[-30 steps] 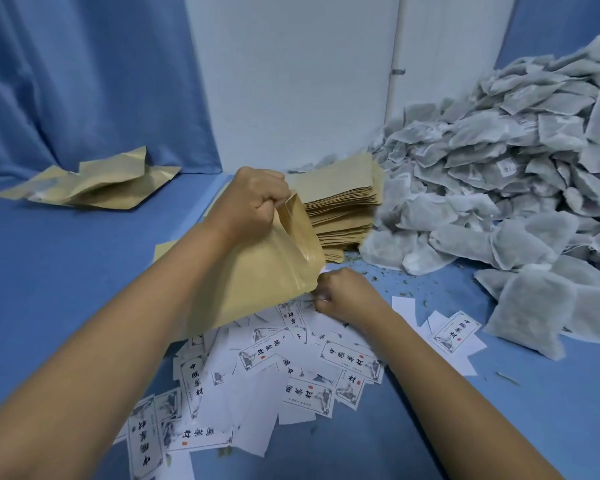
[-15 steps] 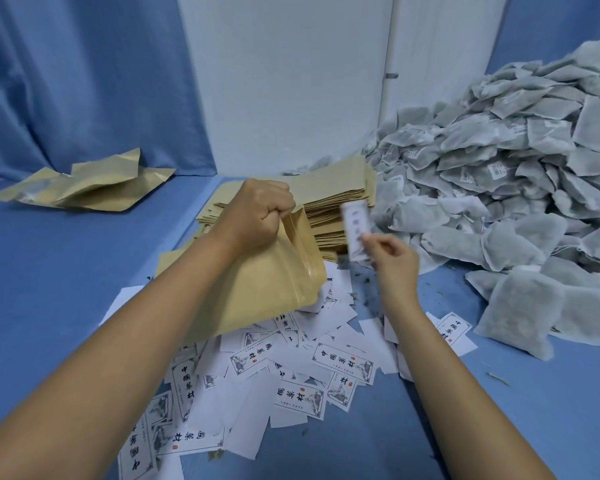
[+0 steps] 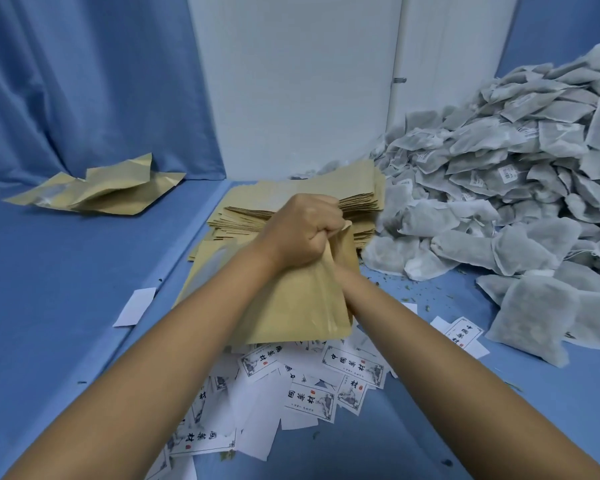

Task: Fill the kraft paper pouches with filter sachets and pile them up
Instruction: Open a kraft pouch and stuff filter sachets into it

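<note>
The left hand (image 3: 305,233) is clenched on the mouth of the kraft pouch (image 3: 291,306), held just above the printed labels (image 3: 354,365), while the right hand is sunk inside, its grip impossible to tell; hold the mouth wide and seat contents flat at the bottom.

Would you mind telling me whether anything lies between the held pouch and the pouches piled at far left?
Nothing visible does. Bare blue surface runs from the kraft pouch in the left hand to the pile of pouches.
</note>
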### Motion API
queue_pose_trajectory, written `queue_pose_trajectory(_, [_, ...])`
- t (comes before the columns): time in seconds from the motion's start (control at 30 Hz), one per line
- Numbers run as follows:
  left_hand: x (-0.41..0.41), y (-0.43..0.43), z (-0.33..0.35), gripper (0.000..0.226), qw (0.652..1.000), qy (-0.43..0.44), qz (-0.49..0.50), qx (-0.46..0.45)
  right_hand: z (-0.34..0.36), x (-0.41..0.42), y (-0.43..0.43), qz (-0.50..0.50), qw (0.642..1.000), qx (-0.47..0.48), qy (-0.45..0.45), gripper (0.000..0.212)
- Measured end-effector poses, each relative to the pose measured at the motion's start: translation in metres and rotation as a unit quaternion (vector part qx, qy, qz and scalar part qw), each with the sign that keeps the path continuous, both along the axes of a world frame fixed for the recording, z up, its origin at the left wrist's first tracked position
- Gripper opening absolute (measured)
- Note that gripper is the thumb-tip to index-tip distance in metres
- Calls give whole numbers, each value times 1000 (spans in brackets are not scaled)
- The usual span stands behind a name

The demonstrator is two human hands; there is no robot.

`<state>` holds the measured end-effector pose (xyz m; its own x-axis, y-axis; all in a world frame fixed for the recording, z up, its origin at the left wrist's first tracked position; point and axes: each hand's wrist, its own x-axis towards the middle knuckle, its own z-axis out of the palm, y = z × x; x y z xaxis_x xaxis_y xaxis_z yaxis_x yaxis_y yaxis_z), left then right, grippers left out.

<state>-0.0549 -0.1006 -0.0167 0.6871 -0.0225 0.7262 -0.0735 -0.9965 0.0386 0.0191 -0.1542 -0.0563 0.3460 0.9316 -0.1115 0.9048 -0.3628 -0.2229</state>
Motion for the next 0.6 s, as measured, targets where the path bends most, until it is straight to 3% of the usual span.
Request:
queue_pose_trajectory(0.03, [-4, 3, 0, 13, 1000, -5, 6, -2, -15, 17, -10, 150, 988, 30, 33, 41])
queue_pose_trajectory(0.07, [-9, 8, 0, 14, 1000, -14, 14, -6, -8, 15, -13, 242, 956, 122, 112, 25])
queue_pose_trajectory(0.1, [-14, 12, 0, 13, 999, -23, 21, -11, 6, 12, -8, 213, 935, 167, 229, 19])
queue_pose_trajectory(0.13, [-18, 16, 0, 11, 999, -30, 27, -16, 15, 18, -9, 240, 920, 164, 262, 20])
queue_pose_trajectory(0.17, [-21, 19, 1, 9, 999, -36, 33, -20, 13, 23, -8, 242, 907, 225, 260, 17])
queue_pose_trajectory(0.23, [-25, 22, 3, 12, 998, -50, 39, -26, 6, 30, -6, 155, 847, 374, 345, 1])
queue_pose_trajectory(0.3, [-25, 21, 6, 17, 997, -64, 35, -28, -1, 41, -4, 45, 809, 453, 372, 21])
queue_pose_trajectory(0.33, [-23, 20, 8, 19, 997, -71, 32, -25, 0, 44, -3, 18, 817, 420, 395, 26])
queue_pose_trajectory(0.4, [-20, 16, 11, 21, 996, -76, 31, -17, 7, 39, 1, 21, 827, 240, 507, 29])
queue_pose_trajectory(0.47, [-16, 12, 9, 20, 997, -73, 36, 5, 11, 34, 8, 49, 735, 139, 662, 30])
queue_pose_trajectory(0.53, [-11, 7, 1, 17, 996, -57, 52, 42, 25, 27, 13, 42, 645, 124, 753, 32])
queue_pose_trajectory(0.57, [-9, 4, -3, 16, 995, -46, 63, 64, 33, 25, 15, 19, 634, 123, 763, 36])
queue_pose_trajectory(0.6, [-7, 2, -5, 17, 993, -38, 69, 85, 42, 24, 17, -2, 646, 123, 753, 39])
